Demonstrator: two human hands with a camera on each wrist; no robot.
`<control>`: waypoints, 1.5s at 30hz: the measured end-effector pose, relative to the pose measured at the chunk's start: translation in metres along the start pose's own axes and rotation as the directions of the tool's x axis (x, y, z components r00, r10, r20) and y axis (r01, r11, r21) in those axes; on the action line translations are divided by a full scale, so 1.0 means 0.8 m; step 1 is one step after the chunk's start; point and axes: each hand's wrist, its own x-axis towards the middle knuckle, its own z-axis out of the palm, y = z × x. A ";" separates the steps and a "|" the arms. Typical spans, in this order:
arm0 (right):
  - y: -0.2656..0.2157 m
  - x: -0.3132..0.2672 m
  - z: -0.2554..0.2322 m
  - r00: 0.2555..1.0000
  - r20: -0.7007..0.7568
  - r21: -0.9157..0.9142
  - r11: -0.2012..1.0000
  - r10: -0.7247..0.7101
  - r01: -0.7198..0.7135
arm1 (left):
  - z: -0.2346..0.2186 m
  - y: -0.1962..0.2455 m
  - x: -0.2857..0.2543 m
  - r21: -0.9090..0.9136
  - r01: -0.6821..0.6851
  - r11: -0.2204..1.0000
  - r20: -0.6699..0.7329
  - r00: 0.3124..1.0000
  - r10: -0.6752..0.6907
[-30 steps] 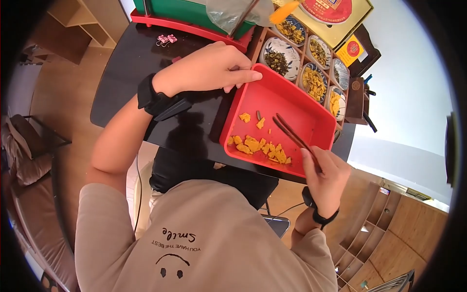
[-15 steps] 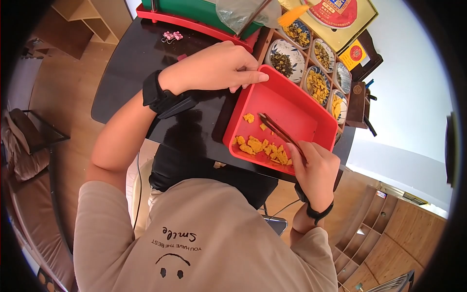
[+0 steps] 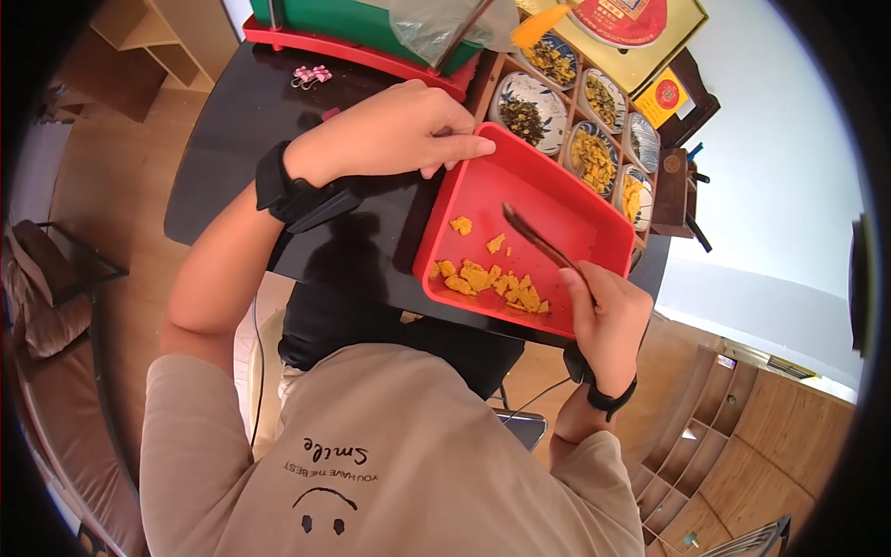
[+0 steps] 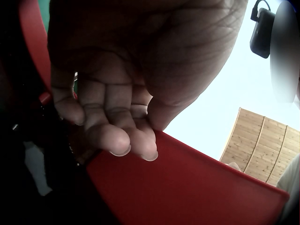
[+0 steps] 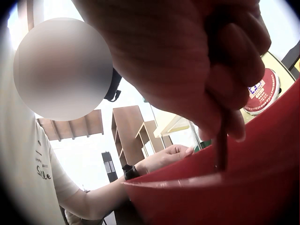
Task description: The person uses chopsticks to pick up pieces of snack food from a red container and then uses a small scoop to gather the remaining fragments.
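In the head view my left hand (image 3: 394, 137) grips the far left corner of a red plastic tray (image 3: 557, 190), thumb over the rim. The left wrist view shows the other fingers curled against the tray's outer wall. My right hand (image 3: 608, 311) pinches a pair of dark brown wooden tweezers (image 3: 540, 243) at the tray's near right side. Their tips are together above the tray floor; whether they hold a bit is something I cannot tell. Yellow crumbly pieces (image 3: 476, 277) lie along the tray's near side, with two pieces (image 3: 497, 243) farther in.
Behind the tray, a wooden divided box (image 3: 577, 100) holds several patterned dishes of dried leaves and yellow pieces. A green box on a red base (image 3: 357, 42), pink binder clips (image 3: 311, 76) and a brown pen holder (image 3: 670, 195) stand around on the dark table (image 3: 223, 148).
My right hand first brought the tweezers left and down to the inner pieces, then drew them slightly back. A small dark bit there is no longer visible. My left hand keeps its grip.
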 end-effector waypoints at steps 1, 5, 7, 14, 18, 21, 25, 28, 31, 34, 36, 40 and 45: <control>0.008 -0.002 -0.005 0.996 -0.085 -0.001 0.999 0.032 -0.032 | -0.001 0.001 0.001 -0.004 -0.015 1.000 0.001 1.000 0.015; 0.058 -0.006 -0.038 0.889 -0.349 0.015 0.951 0.295 -0.310 | 0.001 -0.001 0.002 -0.025 0.005 1.000 0.019 1.000 -0.004; 0.095 -0.006 -0.047 0.858 -0.364 -0.030 0.916 0.362 -0.399 | 0.001 0.001 0.001 -0.018 0.050 0.999 0.019 0.999 -0.049; 0.147 -0.005 -0.044 0.815 -0.351 -0.130 0.838 0.462 -0.530 | 0.000 0.000 0.003 -0.025 0.063 0.998 0.034 0.997 -0.062; 0.120 -0.004 -0.049 0.801 -0.328 -0.022 0.844 0.500 -0.536 | -0.001 0.000 0.003 -0.007 0.062 0.998 0.044 0.997 -0.062; 0.078 -0.001 -0.041 0.898 -0.289 0.168 0.941 0.332 -0.294 | 0.000 -0.002 0.000 -0.003 0.047 0.999 0.026 0.999 -0.047; 0.025 0.008 -0.032 0.980 -0.088 0.153 0.975 0.176 -0.161 | 0.000 -0.002 0.000 -0.008 0.004 1.000 0.010 1.000 -0.004; -0.003 0.015 -0.028 0.993 -0.037 0.140 0.984 0.116 -0.110 | 0.000 -0.003 0.002 0.011 0.016 1.000 0.021 1.000 -0.016; -0.004 0.018 -0.017 0.999 0.006 0.141 0.989 0.038 -0.038 | 0.002 -0.004 0.002 -0.003 -0.008 1.000 0.011 1.000 0.008; -0.004 0.023 -0.007 1.000 0.012 0.115 0.993 -0.014 0.013 | 0.002 -0.005 0.002 -0.001 0.005 1.000 0.010 1.000 -0.005; -0.005 0.024 0.000 0.998 0.040 0.089 0.995 -0.049 0.045 | 0.002 -0.007 0.002 0.009 -0.014 1.000 0.016 1.000 0.014; -0.012 0.026 0.009 0.991 0.063 0.067 0.991 -0.120 0.116 | 0.002 -0.007 0.002 0.025 -0.012 1.000 0.008 1.000 0.012; -0.024 0.027 0.010 0.976 0.208 0.150 0.988 -0.059 0.028 | 0.004 -0.006 0.002 0.016 -0.011 1.000 -0.004 1.000 0.011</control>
